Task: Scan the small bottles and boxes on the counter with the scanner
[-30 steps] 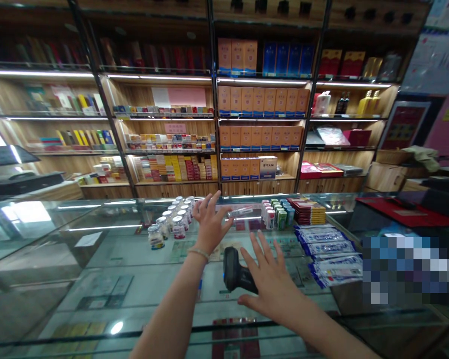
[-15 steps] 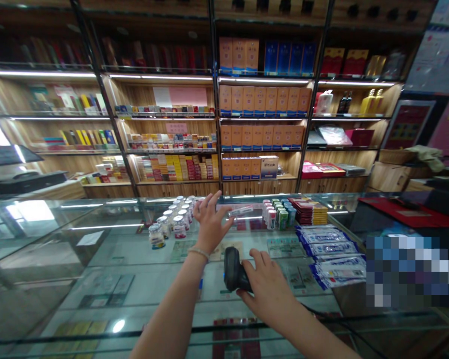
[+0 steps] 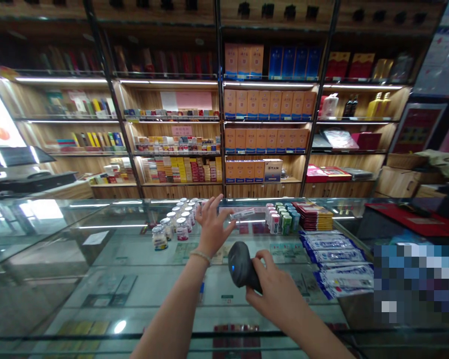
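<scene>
My right hand [image 3: 275, 286] is wrapped round the handle of a black scanner [image 3: 241, 264], whose head with a small blue light points left. My left hand [image 3: 212, 224] is raised over the glass counter with its fingers spread. Near its fingertips is a small white labelled pack [image 3: 242, 214]; whether they touch is unclear, and no grip on it shows. Just left of that hand stand rows of small jars with white lids [image 3: 181, 227]. Small coloured bottles [image 3: 284, 219] are grouped farther right.
Beside the bottles lies a stack of red and yellow packets [image 3: 314, 217], with blue and white packages [image 3: 336, 259] nearer me. The glass counter [image 3: 123, 311] has goods beneath it. Stocked shelves [image 3: 174, 187] line the back. A monitor [image 3: 18, 156] stands left.
The scanner in my right hand has turned and shifted slightly right, showing more of its blue light. The view has shifted a little. My left hand keeps its spread pose.
</scene>
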The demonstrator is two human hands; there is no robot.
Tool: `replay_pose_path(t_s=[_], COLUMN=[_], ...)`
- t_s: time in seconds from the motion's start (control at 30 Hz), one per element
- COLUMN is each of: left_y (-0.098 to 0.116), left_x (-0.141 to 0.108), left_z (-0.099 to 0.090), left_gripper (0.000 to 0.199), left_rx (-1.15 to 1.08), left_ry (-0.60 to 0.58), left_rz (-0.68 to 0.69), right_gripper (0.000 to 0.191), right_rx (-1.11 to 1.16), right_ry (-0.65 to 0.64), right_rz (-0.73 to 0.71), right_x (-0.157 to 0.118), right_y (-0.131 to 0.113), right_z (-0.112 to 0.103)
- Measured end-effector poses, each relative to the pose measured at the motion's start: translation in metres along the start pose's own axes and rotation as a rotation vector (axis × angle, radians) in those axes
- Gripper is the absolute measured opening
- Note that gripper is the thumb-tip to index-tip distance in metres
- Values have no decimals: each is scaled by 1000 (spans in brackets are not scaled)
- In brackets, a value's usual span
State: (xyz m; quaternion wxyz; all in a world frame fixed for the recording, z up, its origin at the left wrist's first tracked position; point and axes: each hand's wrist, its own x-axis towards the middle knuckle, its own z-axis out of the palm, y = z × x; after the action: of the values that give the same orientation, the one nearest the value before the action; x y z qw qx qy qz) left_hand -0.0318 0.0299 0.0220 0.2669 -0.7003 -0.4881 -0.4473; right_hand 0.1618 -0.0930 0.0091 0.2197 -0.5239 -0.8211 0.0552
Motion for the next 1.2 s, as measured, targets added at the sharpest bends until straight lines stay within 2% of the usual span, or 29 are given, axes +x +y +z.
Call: replay_pose_path(t_s=[0.13,0.23,0.33,0.5,0.67,0.97,1.07,1.2], left_y=[2,3,4,4,3,4,4,3], left_x=[-1,-2,-2,-2,-2,-1,-2,-2], left_z=[0,0,0,0,0,0,0,1], left_gripper=[15,15,15,15,15,9,11,15], left_rx=[6,11,16,19,27,14,23,30], left_ry=[4,7,16,29,39,76,54,31], left_rz=[0,-5,-11,0,3,25,11,1], right_gripper=[28,33,36,45,37,34,30,37], right_rx=[251,436,527,598,654,533,552,553], right_ry=[129,165,176,194,196,210,204,214], right_rz=[-18,7,60,117,120,145,166,156], right_x=[-12,-24,-32,-35,-32,-32,-32,-32], right_y=[12,19,23,24,21,18,17,17], right_z=[-20,-32,-35,-26,-21,-24,-25,-25])
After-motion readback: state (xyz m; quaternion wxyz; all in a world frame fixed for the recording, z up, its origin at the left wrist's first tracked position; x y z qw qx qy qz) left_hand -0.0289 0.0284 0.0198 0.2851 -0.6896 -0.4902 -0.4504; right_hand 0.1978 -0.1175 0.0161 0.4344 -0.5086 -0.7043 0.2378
